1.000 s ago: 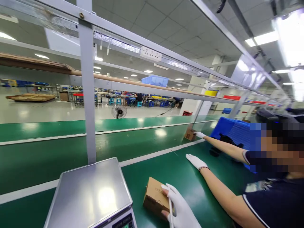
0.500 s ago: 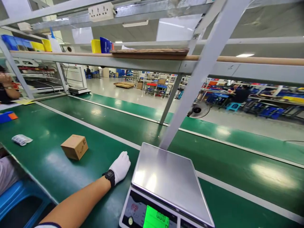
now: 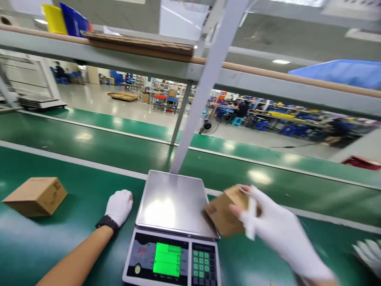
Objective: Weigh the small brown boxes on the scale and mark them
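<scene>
Right hand [image 3: 276,228], clamped on a cardboard box [image 3: 222,214], holds it at the scale's [image 3: 174,202] right edge; left hand [image 3: 119,205] rests curled shut left of the scale. Seemingly the weighing step: the box needs setting flat, centred.

The gloved right hand [image 3: 279,230] grips a tilted, blurred cardboard box [image 3: 224,212] at the right edge of the scale [image 3: 175,202]. The left hand [image 3: 119,206] rests empty on the bench [image 3: 74,238], just beside the scale's left edge. A second box [image 3: 37,195] lies toward the bench's left end.
</scene>
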